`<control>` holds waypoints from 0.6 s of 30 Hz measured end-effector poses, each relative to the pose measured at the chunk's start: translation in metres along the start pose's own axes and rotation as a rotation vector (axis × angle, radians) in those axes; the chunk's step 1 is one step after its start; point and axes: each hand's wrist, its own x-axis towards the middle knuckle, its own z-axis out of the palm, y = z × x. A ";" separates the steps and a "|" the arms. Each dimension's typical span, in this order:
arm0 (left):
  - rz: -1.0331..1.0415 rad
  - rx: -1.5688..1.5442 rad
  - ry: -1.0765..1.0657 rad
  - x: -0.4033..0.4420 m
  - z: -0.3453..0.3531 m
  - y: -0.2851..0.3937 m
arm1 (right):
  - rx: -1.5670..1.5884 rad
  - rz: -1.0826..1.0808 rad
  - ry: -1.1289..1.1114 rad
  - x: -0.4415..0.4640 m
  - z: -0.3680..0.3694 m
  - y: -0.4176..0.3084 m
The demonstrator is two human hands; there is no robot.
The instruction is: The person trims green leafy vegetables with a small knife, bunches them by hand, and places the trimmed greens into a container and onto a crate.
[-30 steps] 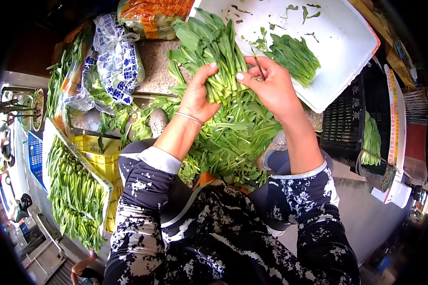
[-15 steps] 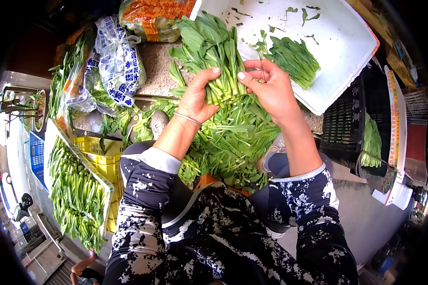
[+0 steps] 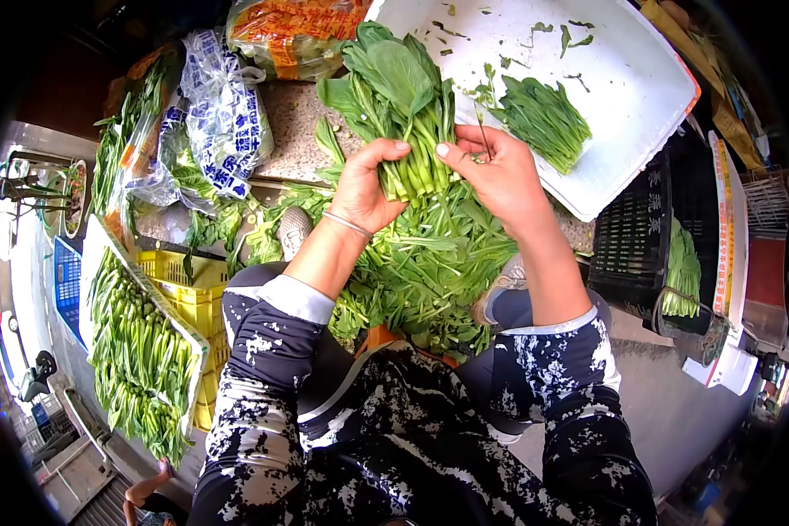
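Observation:
My left hand (image 3: pixel 366 184) is closed round the stems of a bunch of leafy greens (image 3: pixel 403 83), its thumb across the front. The leaves point away from me and the cut stem ends toward me. My right hand (image 3: pixel 502 175) is at the bunch's right side, thumb tip against the stems, fingers curled. A thin dark blade-like strip (image 3: pixel 484 136) sticks up between those fingers; its exact kind is unclear. Below both hands lies a heap of loose leaves and trimmings (image 3: pixel 438 263). Another bunch of greens (image 3: pixel 545 121) rests in the white foam box (image 3: pixel 627 70) to the right.
At the left, a foam box of greens (image 3: pixel 140 351) stands by yellow crates (image 3: pixel 180 272). Plastic bags of vegetables (image 3: pixel 223 114) lie at the back left. A black crate (image 3: pixel 627 223) with greens is at the right. A person's arm (image 3: pixel 145 491) shows at lower left.
Both hands and the bunch have shifted slightly right and toward me. The right hand has turned a little, and the dark strip between its fingers shows more plainly.

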 end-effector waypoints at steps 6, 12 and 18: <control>-0.013 -0.086 -0.048 0.000 -0.004 0.000 | -0.246 -0.021 -0.026 0.000 -0.001 0.000; 0.013 -0.054 -0.076 0.001 0.002 -0.001 | -0.357 0.002 0.027 -0.005 0.002 -0.015; 0.036 -0.147 -0.094 0.000 0.001 -0.001 | 0.018 0.017 0.035 -0.003 0.001 -0.010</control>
